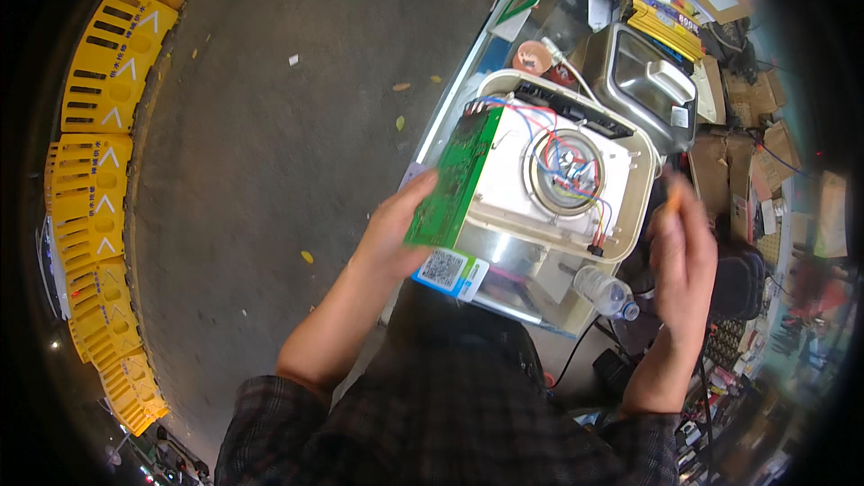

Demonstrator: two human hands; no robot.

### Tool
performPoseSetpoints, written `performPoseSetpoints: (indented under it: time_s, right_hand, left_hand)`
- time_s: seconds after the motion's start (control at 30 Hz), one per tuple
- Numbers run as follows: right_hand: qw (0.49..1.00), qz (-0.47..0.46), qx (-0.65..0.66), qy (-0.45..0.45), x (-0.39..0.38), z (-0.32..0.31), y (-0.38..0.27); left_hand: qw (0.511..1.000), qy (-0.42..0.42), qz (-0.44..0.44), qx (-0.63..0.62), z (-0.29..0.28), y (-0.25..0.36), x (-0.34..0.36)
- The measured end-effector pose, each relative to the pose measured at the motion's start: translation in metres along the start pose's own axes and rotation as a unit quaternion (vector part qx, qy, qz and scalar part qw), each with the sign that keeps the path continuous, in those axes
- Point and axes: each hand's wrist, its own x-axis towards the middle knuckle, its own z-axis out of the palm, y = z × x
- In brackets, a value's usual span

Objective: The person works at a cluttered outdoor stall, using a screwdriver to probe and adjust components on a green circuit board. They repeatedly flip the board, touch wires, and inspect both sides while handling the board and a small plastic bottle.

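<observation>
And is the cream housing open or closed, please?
The cream housing is open: its white inner panel and coloured wires lie exposed.

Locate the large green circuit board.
In the head view, near centre: the board is in the left hand, at the left end of the cream housing.

The left hand (396, 225) is gripping a green circuit board (454, 180) by its near left edge, tilting it beside an open cream casing (641, 207). Red and blue wires (540, 112) are running from the board's upper end into the casing, where more are crossing a round metal-rimmed part (529, 182). The right hand (681, 247) is hovering just beyond the casing's right end, a blurred orange thing (673, 198) showing at its fingertips. A clear bottle (605, 292) is lying near the worktop's (522, 295) edge; a silver metal box (630, 63) is sitting behind the casing. Yellow barriers (103, 207) are lining the left.
</observation>
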Motion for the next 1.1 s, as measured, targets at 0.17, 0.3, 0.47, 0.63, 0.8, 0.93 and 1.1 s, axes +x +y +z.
performPoseSetpoints:
  time_s: [0.17, 0.3, 0.47, 0.63, 0.8, 0.93, 1.1]
  right_hand:
    - [0.933, 0.052, -0.008, -0.356, -0.046, 0.037, -0.061]
    - [0.971, 0.019, 0.015, -0.239, -0.08, 0.138, -0.052]
    - [0.973, 0.093, -0.037, -0.207, -0.093, 0.204, -0.044]
    - [0.98, 0.097, -0.051, -0.168, -0.081, 0.213, -0.043]
    - [0.985, 0.094, -0.019, -0.142, -0.106, 0.188, -0.041]
    - [0.98, 0.136, -0.002, -0.144, -0.137, 0.157, -0.028]
    - [0.967, 0.182, 0.027, -0.175, -0.182, 0.127, -0.001]
  left_hand:
    - [0.997, -0.046, -0.024, -0.064, 0.003, 0.034, -0.003]
    - [0.998, -0.023, -0.044, -0.047, 0.01, 0.06, 0.002]
    - [0.998, -0.012, -0.052, -0.028, 0.009, 0.063, 0.001]
    - [0.998, -0.001, -0.05, -0.029, 0.002, 0.062, 0.001]
    - [0.998, -0.013, -0.052, -0.03, -0.003, 0.056, 0.005]
    - [0.998, -0.003, -0.063, -0.025, -0.007, 0.051, 0.006]
    - [0.98, -0.178, -0.084, -0.024, -0.018, 0.055, 0.01]
